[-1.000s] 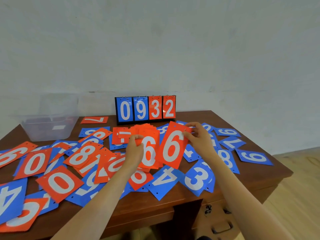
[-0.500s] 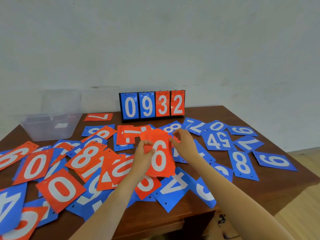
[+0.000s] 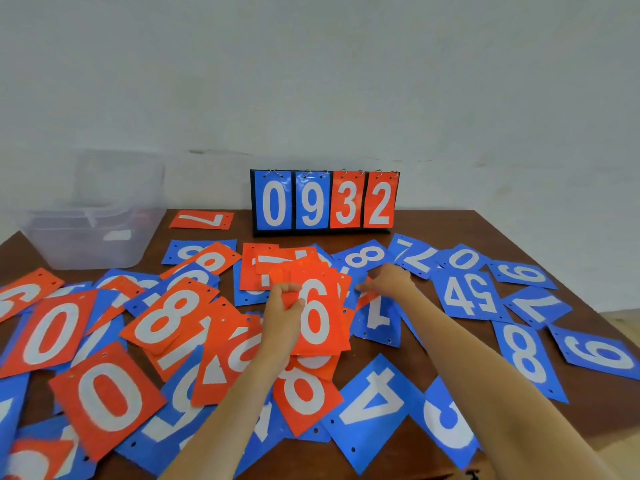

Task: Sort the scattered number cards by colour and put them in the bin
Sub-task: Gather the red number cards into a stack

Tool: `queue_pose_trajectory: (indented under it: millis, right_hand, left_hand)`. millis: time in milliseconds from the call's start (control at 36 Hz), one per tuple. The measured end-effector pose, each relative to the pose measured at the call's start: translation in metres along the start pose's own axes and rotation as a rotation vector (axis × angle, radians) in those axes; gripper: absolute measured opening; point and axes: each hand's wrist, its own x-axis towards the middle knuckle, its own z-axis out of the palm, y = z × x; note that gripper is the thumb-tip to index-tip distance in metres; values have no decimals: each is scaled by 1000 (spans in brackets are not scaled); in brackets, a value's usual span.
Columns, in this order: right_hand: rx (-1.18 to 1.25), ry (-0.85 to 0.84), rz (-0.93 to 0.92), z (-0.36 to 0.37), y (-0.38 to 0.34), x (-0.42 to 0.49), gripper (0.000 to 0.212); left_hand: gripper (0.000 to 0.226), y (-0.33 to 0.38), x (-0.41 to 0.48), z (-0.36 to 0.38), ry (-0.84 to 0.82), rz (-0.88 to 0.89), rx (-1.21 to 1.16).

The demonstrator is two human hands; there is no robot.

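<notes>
Red and blue number cards lie scattered over the brown table [image 3: 433,223]. My left hand [image 3: 285,306] grips a stack of red cards [image 3: 320,313] with a white 6 on top, held above the middle of the table. My right hand [image 3: 389,280] reaches just right of the stack, its fingertips on the edge of a red card [image 3: 367,296] that lies partly under blue cards. The clear plastic bin [image 3: 93,220] stands at the back left corner, with some red showing through its wall.
A black flip scoreboard [image 3: 323,202] showing 0932 stands at the back centre. Blue cards [image 3: 467,292] cover the right side; mixed red and blue cards [image 3: 104,393] overlap on the left and front. The wall is close behind the table.
The red 6 card went from my right hand onto the stack in my left hand. My right hand then let go and moved right and down to a red card on the table.
</notes>
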Motion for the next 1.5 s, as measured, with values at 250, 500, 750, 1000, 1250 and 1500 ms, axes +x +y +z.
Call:
queue_pose_trajectory:
  millis: [250, 500, 750, 1000, 1250, 1500]
  right_hand:
    - [81, 141, 12, -1, -6, -10, 42]
    - [283, 360, -2, -32, 17, -60, 24]
    - [389, 685, -154, -64, 59, -143, 16]
    - [555, 677, -496, -58, 50, -229, 7]
    - [731, 377, -591, -39, 28, -266, 16]
    - [713, 419, -556, -4, -2, -256, 26]
  left_hand:
    - [22, 7, -8, -1, 11, -11, 7]
    - [21, 17, -30, -12, 24, 10, 4]
    - [23, 32, -67, -15, 11, 48, 24]
    - [22, 29, -105, -16, 17, 143, 75]
    - [21, 33, -135, -27, -29, 162, 65]
    - [23, 26, -147, -33, -139, 191, -56]
